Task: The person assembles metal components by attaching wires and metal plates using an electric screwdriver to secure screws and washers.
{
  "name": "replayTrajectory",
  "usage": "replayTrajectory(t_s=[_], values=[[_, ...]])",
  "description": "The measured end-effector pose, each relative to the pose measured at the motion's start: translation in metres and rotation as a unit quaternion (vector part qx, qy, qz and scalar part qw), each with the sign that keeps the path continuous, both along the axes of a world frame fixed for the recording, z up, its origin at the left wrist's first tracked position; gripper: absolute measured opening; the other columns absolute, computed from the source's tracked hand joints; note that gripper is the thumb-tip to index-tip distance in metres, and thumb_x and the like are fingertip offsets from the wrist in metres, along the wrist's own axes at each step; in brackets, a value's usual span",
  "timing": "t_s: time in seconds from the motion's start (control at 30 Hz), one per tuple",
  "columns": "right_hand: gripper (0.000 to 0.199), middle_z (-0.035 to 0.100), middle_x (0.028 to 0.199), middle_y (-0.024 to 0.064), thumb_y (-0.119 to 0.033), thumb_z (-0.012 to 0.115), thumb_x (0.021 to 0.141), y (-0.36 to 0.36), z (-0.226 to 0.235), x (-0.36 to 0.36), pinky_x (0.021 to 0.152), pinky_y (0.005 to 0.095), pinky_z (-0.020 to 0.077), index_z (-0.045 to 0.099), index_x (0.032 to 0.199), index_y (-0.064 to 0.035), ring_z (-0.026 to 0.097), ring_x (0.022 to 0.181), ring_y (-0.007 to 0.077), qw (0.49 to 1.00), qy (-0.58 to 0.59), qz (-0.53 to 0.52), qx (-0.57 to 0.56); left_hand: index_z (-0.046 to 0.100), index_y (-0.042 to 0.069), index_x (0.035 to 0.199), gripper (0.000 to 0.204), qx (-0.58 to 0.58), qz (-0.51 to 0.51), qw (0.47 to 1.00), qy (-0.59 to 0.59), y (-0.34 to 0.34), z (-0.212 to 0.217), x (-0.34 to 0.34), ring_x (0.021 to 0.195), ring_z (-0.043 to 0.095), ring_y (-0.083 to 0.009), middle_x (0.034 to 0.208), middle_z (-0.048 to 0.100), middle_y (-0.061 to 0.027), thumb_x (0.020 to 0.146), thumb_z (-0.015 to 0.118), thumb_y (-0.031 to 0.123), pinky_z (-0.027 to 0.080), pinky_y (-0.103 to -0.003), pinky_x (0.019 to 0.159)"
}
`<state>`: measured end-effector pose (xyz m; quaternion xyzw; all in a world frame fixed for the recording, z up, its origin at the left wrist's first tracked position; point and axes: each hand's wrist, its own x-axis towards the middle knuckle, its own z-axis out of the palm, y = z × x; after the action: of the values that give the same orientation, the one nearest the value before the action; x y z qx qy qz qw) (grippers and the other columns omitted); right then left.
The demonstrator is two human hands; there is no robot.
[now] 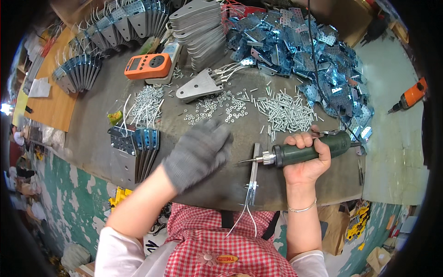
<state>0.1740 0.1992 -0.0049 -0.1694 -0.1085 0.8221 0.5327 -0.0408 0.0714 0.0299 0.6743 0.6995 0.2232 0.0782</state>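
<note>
My right hand (304, 159) is wrapped round a dark green electric screwdriver (295, 154), its thin bit pointing left. Behind that bit's tip, a narrow metal part (254, 168) stands edge-on at the table's near side, with two white wires trailing toward my apron. My left hand (198, 152), in a grey knitted glove, reaches over the table just short of a scatter of small nuts (235, 108). Its fingers are blurred and point away from me, so their grip is hidden. Right of the nuts lies a heap of screws (288, 111).
A grey plate with wires (200, 85) lies beyond the nuts. Blue brackets (295, 41) are piled at back right, grey plates (198, 32) stacked behind. An orange meter (147, 66), more screws (146, 101) and wired assemblies (134, 147) sit left. A black cable (316, 69) hangs at right.
</note>
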Motion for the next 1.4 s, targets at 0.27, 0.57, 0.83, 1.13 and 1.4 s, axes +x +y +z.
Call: replayTrajectory(t_s=[0.27,0.57,0.83,1.13,1.4], values=[[0.026,0.041,0.073,-0.002,-0.015,0.064,0.079,-0.007,0.006,0.02,0.078,0.0337,0.0413,0.061,0.104,-0.0071,0.043,0.07,0.0132,0.995,0.092,0.03,-0.008,0.061,0.002,0.112,0.024,-0.072,0.165,0.646,-0.741,-0.073,-0.026,0.071,0.084,0.061,-0.0076,0.093,0.066,-0.0008,0.096,0.069,0.018,0.052,-0.025,0.074],[0.029,0.046,0.078,0.0007,-0.01,0.062,0.081,-0.028,0.007,0.056,0.079,0.0339,0.0444,0.059,0.109,-0.0017,0.046,0.072,0.0143,0.998,0.057,0.0,0.018,0.06,0.003,0.112,0.019,-0.014,0.095,0.695,-0.713,-0.067,-0.042,0.081,0.088,0.06,-0.0079,0.096,0.064,-0.0004,0.096,0.067,0.012,0.053,-0.026,0.079],[0.029,0.048,0.076,0.0011,-0.011,0.061,0.08,-0.027,0.007,0.059,0.075,0.032,0.0424,0.061,0.109,-0.0057,0.043,0.07,0.0139,0.999,0.047,-0.013,0.006,0.061,0.003,0.109,0.017,0.001,0.061,0.711,-0.7,-0.063,-0.043,0.084,0.091,0.06,-0.0085,0.104,0.064,-0.0015,0.095,0.068,0.008,0.053,-0.026,0.079],[0.029,0.047,0.076,0.0008,-0.01,0.064,0.081,-0.021,0.008,0.057,0.078,0.0332,0.0451,0.059,0.109,-0.0034,0.047,0.071,0.0148,0.999,0.041,0.011,0.02,0.066,0.004,0.113,0.033,0.163,-0.117,0.948,-0.245,-0.052,-0.029,0.056,0.091,0.065,-0.0296,0.108,0.065,-0.0135,0.08,0.072,0.003,0.055,-0.04,0.079],[0.03,0.046,0.074,-0.0008,-0.014,0.063,0.08,-0.017,0.001,0.055,0.074,0.0329,0.0424,0.06,0.109,-0.0083,0.045,0.068,0.0139,0.998,0.067,0.003,-0.002,0.068,0.005,0.113,0.035,0.134,-0.173,0.967,-0.131,-0.049,-0.015,0.056,0.091,0.066,-0.0296,0.11,0.065,-0.0135,0.078,0.067,0.01,0.057,-0.039,0.075]])
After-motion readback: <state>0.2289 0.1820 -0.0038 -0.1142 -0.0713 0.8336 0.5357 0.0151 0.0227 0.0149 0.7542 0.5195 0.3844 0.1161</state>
